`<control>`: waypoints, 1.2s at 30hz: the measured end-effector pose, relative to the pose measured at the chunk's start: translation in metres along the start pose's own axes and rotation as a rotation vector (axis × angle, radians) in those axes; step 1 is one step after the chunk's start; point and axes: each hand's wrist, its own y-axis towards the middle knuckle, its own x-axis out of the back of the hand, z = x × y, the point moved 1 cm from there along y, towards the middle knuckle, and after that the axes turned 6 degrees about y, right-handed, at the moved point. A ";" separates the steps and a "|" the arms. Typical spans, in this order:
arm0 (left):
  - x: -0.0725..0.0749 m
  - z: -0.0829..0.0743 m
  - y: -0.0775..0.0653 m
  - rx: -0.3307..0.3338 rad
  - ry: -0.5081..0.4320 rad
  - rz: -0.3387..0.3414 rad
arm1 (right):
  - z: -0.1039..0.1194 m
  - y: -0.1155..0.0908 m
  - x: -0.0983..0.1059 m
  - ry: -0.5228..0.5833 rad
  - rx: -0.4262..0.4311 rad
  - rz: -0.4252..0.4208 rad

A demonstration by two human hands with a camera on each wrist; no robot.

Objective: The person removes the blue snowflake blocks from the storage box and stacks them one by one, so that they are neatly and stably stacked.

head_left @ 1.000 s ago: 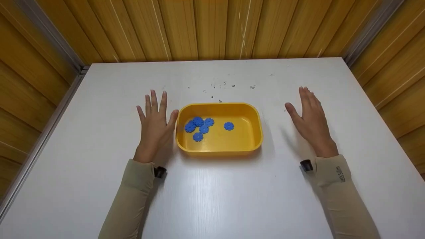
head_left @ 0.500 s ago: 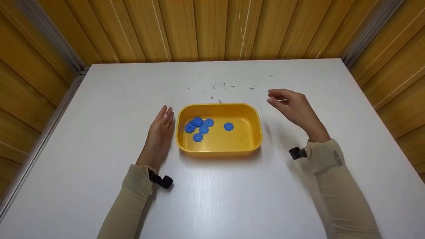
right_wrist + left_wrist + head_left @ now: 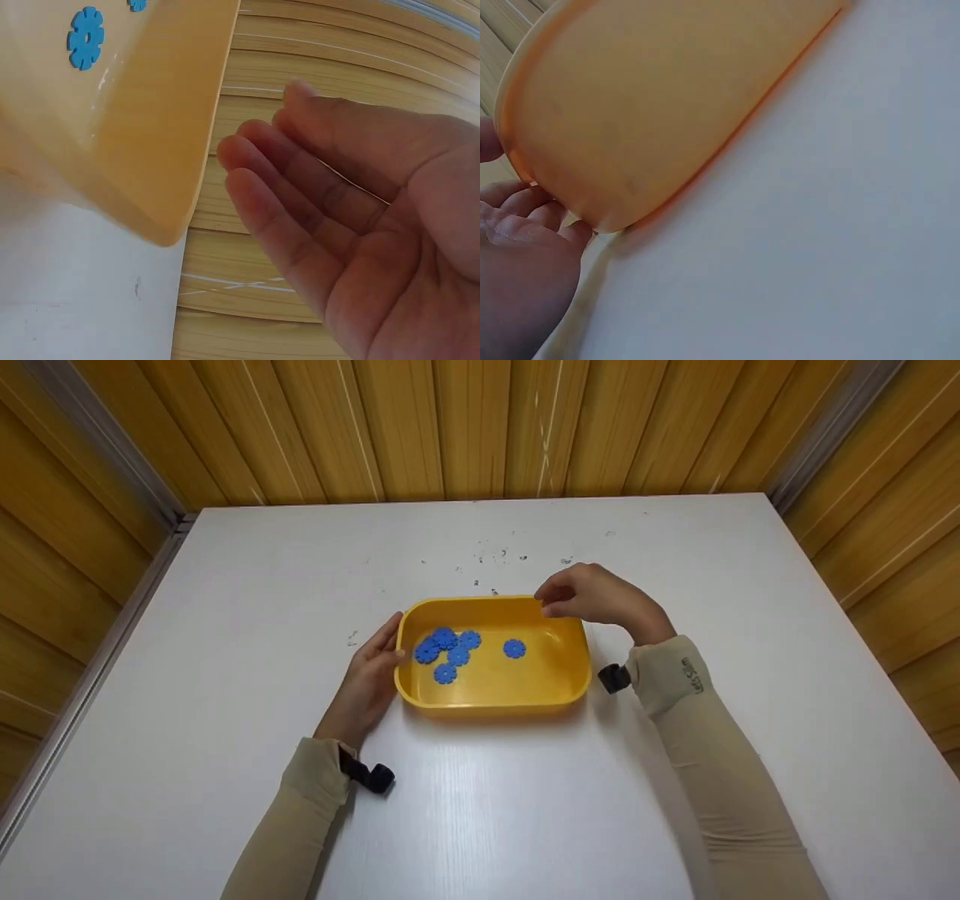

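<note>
A shallow yellow plastic bin (image 3: 491,707) stands mid-table in the head view. Inside, several flat blue notched discs (image 3: 444,639) cluster at the left, and a single blue disc (image 3: 514,649) lies apart near the middle. My left hand (image 3: 365,679) grips the bin's left end, thumb at the rim and fingers against the outer wall; in the left wrist view these fingers (image 3: 547,214) sit along the bin's end. Over the far right corner hovers my right hand (image 3: 600,594), fingers loosely bent. Its palm side (image 3: 360,225) shows nothing held in the right wrist view.
The white table (image 3: 285,562) has small dark scuff marks beyond the bin. Yellow wood-slat walls (image 3: 472,427) rise behind and at both sides, with metal framing (image 3: 90,660) at the left. Black cameras (image 3: 381,778) are strapped to both wrists.
My left hand, earlier spread beside the bin, has turned and taken hold of its left end. My right hand has moved left from the table's right side to above the bin's far right corner.
</note>
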 end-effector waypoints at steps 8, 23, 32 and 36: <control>0.004 -0.001 -0.005 -0.039 -0.009 -0.017 | 0.016 0.026 -0.017 -0.055 -0.012 0.109; -0.001 0.001 0.000 -0.069 0.009 -0.024 | 0.025 0.048 -0.043 -0.038 -0.213 0.224; -0.001 0.000 0.001 -0.046 0.019 -0.042 | 0.021 0.050 -0.054 -0.153 -0.206 0.247; 0.000 -0.001 0.001 -0.054 0.016 -0.045 | 0.022 0.052 -0.059 -0.203 -0.165 0.225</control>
